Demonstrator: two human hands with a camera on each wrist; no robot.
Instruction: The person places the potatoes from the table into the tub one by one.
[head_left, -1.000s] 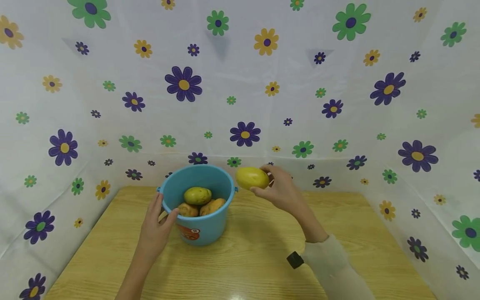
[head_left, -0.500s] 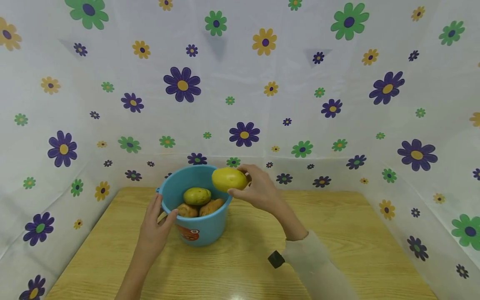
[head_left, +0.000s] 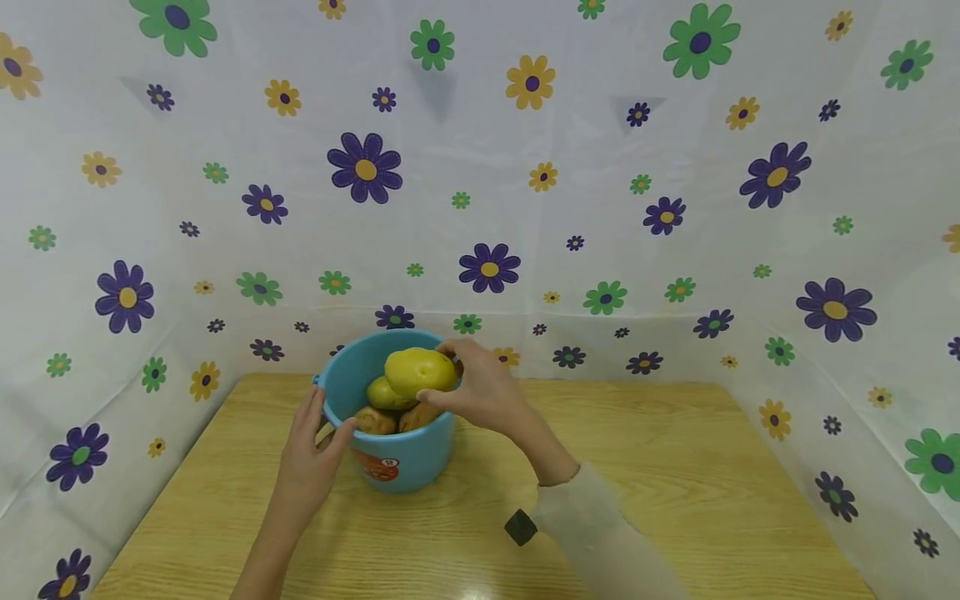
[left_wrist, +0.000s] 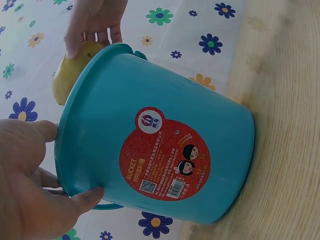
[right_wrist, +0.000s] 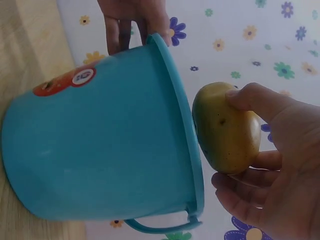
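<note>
My right hand (head_left: pixel 486 390) holds a yellow potato (head_left: pixel 417 371) over the mouth of a blue plastic bucket (head_left: pixel 422 458), thumb on the near side and fingers behind. The right wrist view puts this potato (right_wrist: pixel 225 127) right beside the rim. Several potatoes lie inside the bucket: a yellow-green potato (head_left: pixel 383 395), partly covered by the held one, and brownish potatoes (head_left: pixel 375 421) nearer me. With fingers and thumb spread along the rim, my left hand (head_left: pixel 311 450) grips the bucket's left side. The left wrist view shows its thumb on the outer wall.
The bucket stands upright on a wood-grain table (head_left: pixel 637 483), left of its middle. A red label (left_wrist: pixel 165 155) is on its near wall, and its handle (right_wrist: pixel 160 226) hangs at the side. A white flower-printed cloth (head_left: pixel 600 192) encloses the back and sides.
My right hand has carried the potato leftward and slightly down, from right of the bucket to over its opening. My left hand and the bucket have stayed in place.
</note>
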